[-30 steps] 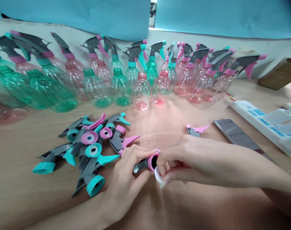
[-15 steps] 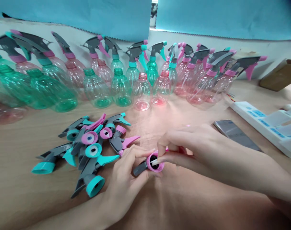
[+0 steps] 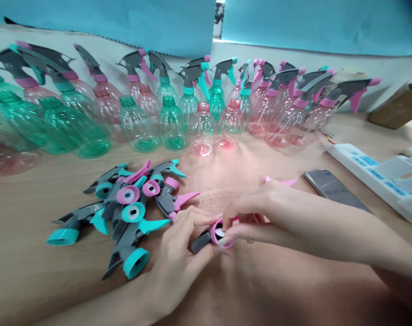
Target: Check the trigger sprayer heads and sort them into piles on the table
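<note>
My left hand [image 3: 183,251] is closed around a grey spray head [image 3: 201,241] whose pink collar [image 3: 216,242] faces up toward the camera. Inside the collar lies a small white disc [image 3: 220,233]. The thumb and forefinger of my right hand [image 3: 256,210] reach into the collar and pinch the disc. Left of my hands lies a pile of grey spray heads with teal and pink collars, among them one with a teal collar [image 3: 136,263]. Part of another pink trigger [image 3: 289,182] shows behind my right hand.
Rows of green bottles [image 3: 172,124] and pink bottles [image 3: 201,131], many with spray heads on, stand along the back. To the right lie a phone [image 3: 334,190], a white case with blue markings [image 3: 378,176] and a brown box [image 3: 397,106].
The white disc has gone from tilted at my right fingertips to lying flatter inside the pink collar. My right hand has shifted slightly, uncovering more of the pink trigger behind it.
</note>
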Motion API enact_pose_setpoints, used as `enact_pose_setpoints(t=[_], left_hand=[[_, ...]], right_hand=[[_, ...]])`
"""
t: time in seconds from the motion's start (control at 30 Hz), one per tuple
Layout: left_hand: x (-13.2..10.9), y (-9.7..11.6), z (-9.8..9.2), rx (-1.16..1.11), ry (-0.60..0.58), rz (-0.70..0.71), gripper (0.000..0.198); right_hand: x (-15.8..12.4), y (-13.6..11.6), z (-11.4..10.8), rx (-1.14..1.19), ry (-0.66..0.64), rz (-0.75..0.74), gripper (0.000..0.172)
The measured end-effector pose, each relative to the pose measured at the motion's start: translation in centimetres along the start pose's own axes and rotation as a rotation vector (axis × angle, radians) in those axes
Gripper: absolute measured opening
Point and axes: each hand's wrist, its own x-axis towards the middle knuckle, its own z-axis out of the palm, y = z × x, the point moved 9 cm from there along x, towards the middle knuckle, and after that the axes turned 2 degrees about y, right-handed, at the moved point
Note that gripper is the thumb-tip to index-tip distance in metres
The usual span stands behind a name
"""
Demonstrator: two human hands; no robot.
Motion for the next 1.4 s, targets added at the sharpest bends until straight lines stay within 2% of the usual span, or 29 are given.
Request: enact_pose_setpoints(t=[0.2,0.37,0.47,0.6,0.7,0.9,1.1,1.27,1.4], left_hand=[[-0.1,0.4,-0.3,0.055,0.016,0.032,0.013],[0.0,0.3,-0.3,0.059,-0.002,0.020,0.024],[0.0,0.1,-0.2,0.032,0.002,0.002,0.018],[-0.1,-0.4,-0.1,0.006,-0.004,-0.043,0.015],[-0.1,-0.2,-0.1,0.032,-0.001,-0.024,0.016],[0.0,0.3,-0.4,0.076,0.017,0.037,0.014],[-0.2,0.8,-0.3,0.130,0.019,0.093,0.025],[0.0,1.1,-0.4,0.126,0.037,0.098,0.024],[0.1,1.1,-0.4,0.120,0.025,0.100,0.024]], right_hand=[[-0.8,-0.5,-0.4,-0.121,0.047,-0.008,0.021],[-1.0,-1.3,0.1,-0.154,0.059,-0.052,0.017],[-1.0,-1.7,-0.2,-0.221,0.123,-0.097,0.015],[-0.9,-1.4,-0.8,-0.248,0.184,-0.082,0.014],[-0.9,-0.9,-1.1,-0.236,0.165,-0.055,0.012],[-1.0,-0.5,-1.0,-0.204,0.099,-0.027,0.020],[-1.4,-0.3,-0.3,-0.194,0.029,-0.018,0.024],[-1.7,0.3,0.2,-0.251,-0.041,0.008,0.025],[-1.3,-0.1,0.1,-0.230,-0.036,0.040,0.025]])
